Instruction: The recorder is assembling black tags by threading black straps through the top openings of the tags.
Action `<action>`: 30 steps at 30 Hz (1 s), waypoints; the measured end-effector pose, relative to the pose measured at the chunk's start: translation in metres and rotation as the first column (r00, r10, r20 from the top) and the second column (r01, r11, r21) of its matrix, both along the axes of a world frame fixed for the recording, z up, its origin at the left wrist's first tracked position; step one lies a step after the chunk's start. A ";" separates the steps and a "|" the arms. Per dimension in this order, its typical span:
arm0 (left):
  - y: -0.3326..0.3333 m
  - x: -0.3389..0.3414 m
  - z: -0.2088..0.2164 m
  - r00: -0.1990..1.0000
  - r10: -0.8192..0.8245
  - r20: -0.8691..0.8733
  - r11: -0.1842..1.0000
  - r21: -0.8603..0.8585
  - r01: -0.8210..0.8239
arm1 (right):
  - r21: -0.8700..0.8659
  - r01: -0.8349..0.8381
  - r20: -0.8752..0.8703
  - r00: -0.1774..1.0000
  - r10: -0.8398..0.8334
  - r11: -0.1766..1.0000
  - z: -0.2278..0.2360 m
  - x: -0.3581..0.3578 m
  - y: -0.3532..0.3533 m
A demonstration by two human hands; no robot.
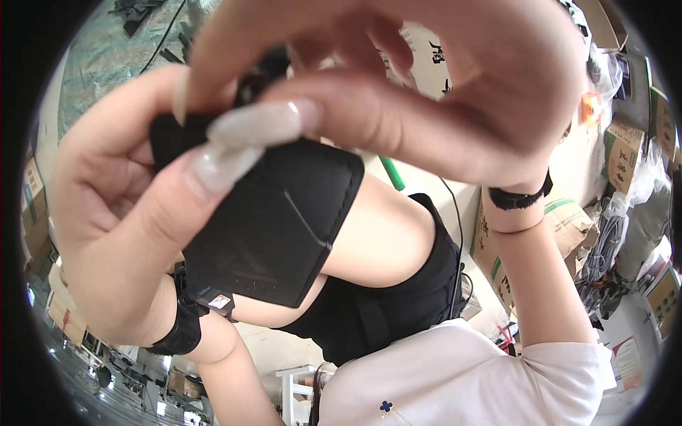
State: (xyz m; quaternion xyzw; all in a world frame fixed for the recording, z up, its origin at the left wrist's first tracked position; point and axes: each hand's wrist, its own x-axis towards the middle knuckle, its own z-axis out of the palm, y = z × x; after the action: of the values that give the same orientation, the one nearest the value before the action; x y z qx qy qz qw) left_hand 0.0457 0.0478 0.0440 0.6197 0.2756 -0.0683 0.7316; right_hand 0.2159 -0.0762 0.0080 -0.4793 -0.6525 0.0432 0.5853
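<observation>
Close in front of me is a flat black case [273, 220], leather-like, with stitched edges and a slanting seam across its face. It is tilted, its top edge partly hidden by fingers. My left hand [114, 220] is closed on its left side, thumb pressed on the face and fingers behind. Over the top edge, my right hand [455, 85] is closed in a pinch, thumb and forefinger around a small dark, shiny piece [259, 78]. That piece is blurred, and I cannot tell what it is. The two thumbnails overlap on the case.
Cardboard boxes [625, 153], clear plastic wrapping [646, 184] and coiled grey cable [604, 245] lie at the right. A greenish sheet [99, 64] with dark scraps covers the far left. A thin black cord [458, 234] hangs beside my lap. A white stool [295, 387] stands below.
</observation>
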 end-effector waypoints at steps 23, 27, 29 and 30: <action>-0.039 0.020 -0.018 0.798 -0.596 0.088 0.800 0.152 0.581 | -0.144 0.298 0.326 0.915 -0.239 0.944 -0.041 -0.059 -0.089; -0.038 0.018 -0.012 0.773 -0.634 -0.022 0.760 0.167 0.628 | -0.260 0.279 0.266 0.941 -0.209 0.925 -0.042 -0.059 -0.091; -0.041 0.017 -0.012 0.786 -0.617 -0.027 0.770 0.184 0.611 | -0.277 0.266 0.239 0.950 -0.202 0.923 -0.046 -0.063 -0.093; -0.043 0.018 -0.010 0.796 -0.604 -0.028 0.772 0.228 0.593 | -0.243 0.313 0.244 0.936 -0.254 0.918 -0.046 -0.066 -0.092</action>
State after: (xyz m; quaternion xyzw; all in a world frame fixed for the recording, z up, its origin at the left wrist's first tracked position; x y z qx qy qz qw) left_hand 0.0633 0.0048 0.0339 0.7552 0.0527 -0.2514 0.6030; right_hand 0.1495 -0.1678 -0.0383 -0.6483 -0.6206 -0.0015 0.4410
